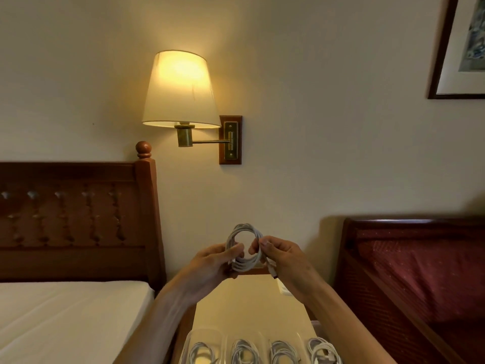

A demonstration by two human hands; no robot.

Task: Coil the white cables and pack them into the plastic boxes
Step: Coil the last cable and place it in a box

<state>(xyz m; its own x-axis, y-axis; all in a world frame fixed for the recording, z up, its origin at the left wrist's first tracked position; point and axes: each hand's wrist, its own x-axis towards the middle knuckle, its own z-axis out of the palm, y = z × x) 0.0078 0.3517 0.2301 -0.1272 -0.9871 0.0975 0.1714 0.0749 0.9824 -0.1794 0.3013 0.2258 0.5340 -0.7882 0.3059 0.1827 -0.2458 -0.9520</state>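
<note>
Narrow nightstand (252, 306) between two beds, both hands' fingers (236, 249) gripping coiled white cable (244, 248) above it

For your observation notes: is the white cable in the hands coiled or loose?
Coiled: the white cable forms round stacked loops between left hand and right hand.

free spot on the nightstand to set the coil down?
Bare tabletop between the wall edge and the row of plastic boxes, under both hands holding the coil. A small white item borders it on the right. The near edge is crowded with filled boxes.
</note>
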